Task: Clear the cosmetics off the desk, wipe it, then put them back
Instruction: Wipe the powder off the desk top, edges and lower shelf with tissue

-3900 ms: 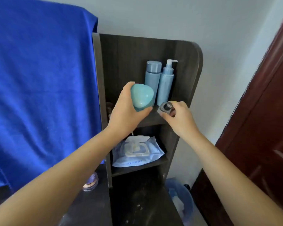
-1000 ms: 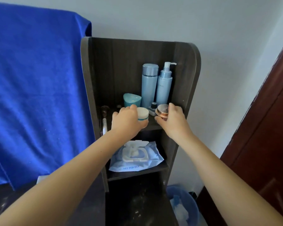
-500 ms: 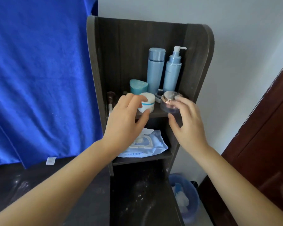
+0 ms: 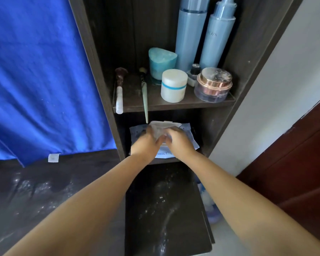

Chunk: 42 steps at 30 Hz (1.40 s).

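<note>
Both hands were down at the lower shelf (image 4: 175, 160) of the dark wooden shelf unit (image 4: 251, 52), over the pack of wet wipes (image 4: 189, 134) that lay there. The left hand (image 4: 146, 145) and the right hand (image 4: 179, 143) were close together, almost touching, at the white flip lid (image 4: 160, 124) of the pack; the picture was blurred at this place, so I could not tell if the fingers were holding the lid or a wipe, or only resting on the pack. On the upper shelf (image 4: 155, 102) the cosmetics stood in their places: a white jar with a blue band (image 4: 173, 85) near the front, a clear jar with a rose-gold lid (image 4: 213, 85) just beside it on the right, a teal container (image 4: 162, 62) behind the white jar, and two tall light blue bottles (image 4: 189, 34) upright at the back. A small dark-capped bottle (image 4: 194, 70) stood between the jars and the tall bottles. Two makeup brushes (image 4: 119, 89) lay on the left part of this shelf, with their handles over the front edge. The dark surface (image 4: 35, 191) below showed wet streaks, and a blue cloth (image 4: 35, 71) hung behind it on the left. A reddish-brown door (image 4: 294, 172) was at the right.
</note>
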### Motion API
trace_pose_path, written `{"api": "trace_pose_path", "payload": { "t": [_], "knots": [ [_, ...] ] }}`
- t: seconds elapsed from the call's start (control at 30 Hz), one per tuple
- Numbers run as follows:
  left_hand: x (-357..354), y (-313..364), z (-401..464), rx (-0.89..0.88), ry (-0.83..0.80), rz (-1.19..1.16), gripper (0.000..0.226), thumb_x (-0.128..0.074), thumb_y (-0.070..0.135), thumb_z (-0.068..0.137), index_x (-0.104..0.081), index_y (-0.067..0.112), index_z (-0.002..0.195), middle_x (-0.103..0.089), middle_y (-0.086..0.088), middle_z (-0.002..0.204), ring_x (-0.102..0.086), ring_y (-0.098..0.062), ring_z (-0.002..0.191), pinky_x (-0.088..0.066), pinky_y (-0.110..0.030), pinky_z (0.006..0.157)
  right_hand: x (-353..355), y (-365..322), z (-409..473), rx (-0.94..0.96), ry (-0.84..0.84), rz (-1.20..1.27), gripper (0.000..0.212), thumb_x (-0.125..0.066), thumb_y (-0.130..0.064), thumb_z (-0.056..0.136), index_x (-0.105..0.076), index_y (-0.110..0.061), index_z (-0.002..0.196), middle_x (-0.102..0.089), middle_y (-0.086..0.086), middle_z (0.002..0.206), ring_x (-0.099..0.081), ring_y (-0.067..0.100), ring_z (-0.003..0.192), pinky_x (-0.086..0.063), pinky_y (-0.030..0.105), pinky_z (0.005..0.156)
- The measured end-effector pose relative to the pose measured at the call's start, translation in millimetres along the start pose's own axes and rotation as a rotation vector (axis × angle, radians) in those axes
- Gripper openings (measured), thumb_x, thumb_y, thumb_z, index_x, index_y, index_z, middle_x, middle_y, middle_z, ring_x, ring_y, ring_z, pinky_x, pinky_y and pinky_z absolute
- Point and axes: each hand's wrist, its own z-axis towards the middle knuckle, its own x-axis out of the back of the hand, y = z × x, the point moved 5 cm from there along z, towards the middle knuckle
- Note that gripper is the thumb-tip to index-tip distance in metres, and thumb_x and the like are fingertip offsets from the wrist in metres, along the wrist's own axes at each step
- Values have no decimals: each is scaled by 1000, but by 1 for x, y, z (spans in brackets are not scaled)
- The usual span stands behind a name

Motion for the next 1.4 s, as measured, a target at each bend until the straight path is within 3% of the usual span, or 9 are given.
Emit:
{"api": "trace_pose_path", "payload": {
  "t": [0.13, 0.5, 0.6, 0.73, 0.8, 0.9, 1.03, 1.2, 1.4],
  "knots": [
    [-10, -24, 16, 170, 31, -227, 41, -46, 21, 94, -33, 1, 128, -59, -17, 116, -57, -33, 103, -37, -28, 70, -17, 13, 12, -60, -29, 32, 30, -55, -15, 90, -57, -9, 119, -61, 13, 117, -56, 29, 105, -48, 39, 89],
    [-19, -40, 33, 319, -64, -217, 33, -36, 19, 96, -46, 5, 123, -54, -17, 123, -53, -32, 108, -41, -32, 88, 19, 12, 6, -206, 132, 398, 11, -57, -17, 90, -60, -11, 98, -61, 2, 93, -55, 14, 85, -41, 22, 72],
    [-13, -36, 23, 357, -8, -436, 31, -45, 24, 93, -47, 6, 119, -58, -14, 117, -56, -31, 104, -44, -31, 84, 46, 5, -8, -219, 106, 548, 3, -57, -17, 89, -56, -16, 91, -59, -2, 90, -55, 9, 82, -43, 20, 73],
    [17, -13, -17, 179, 62, -728, 26, -46, 28, 93, -52, 11, 112, -61, -5, 109, -57, -20, 95, -43, -28, 79, 53, -2, -36, -244, -87, 703, 16, -51, -16, 93, -59, -29, 97, -63, 1, 104, -62, 18, 95, -54, 33, 83],
    [29, -7, -51, 81, -129, -939, 29, -42, 33, 95, -55, 16, 113, -63, 0, 109, -58, -14, 101, -47, -29, 85, 49, -11, -54, -277, -161, 788, 20, -46, -15, 95, -60, -27, 103, -63, 4, 107, -63, 20, 94, -55, 30, 76],
    [38, -16, -94, -62, -434, -1049, 27, -50, 33, 91, -56, 29, 118, -63, 7, 116, -57, -7, 110, -45, -31, 93, 28, -35, -80, -349, -250, 964, 25, -44, -10, 96, -65, -23, 98, -65, 4, 87, -57, 16, 73, -44, 25, 60],
    [56, -53, -121, -104, -426, -961, 25, -60, 23, 84, -61, 18, 109, -66, 1, 112, -58, -13, 109, -43, -35, 98, -10, -72, -107, -413, -382, 996, 12, -51, -11, 91, -62, -17, 93, -59, -2, 64, -47, 11, 57, -36, 22, 51],
    [81, -113, -145, -39, -302, -910, 11, -57, 15, 88, -55, 9, 80, -62, -6, 80, -59, -18, 79, -48, -39, 88, -53, -116, -136, -499, -377, 1015, 20, -44, -28, 97, -61, -18, 95, -58, 2, 74, -53, 10, 62, -41, 22, 55],
    [87, -187, -166, 164, -164, -789, 16, -53, 12, 84, -44, 14, 72, -46, 0, 62, -44, -18, 62, -44, -35, 65, -100, -164, -171, -441, -403, 1045, 42, -43, -48, 90, -58, -24, 121, -63, 0, 121, -60, 15, 111, -53, 36, 89]
  ]
}}
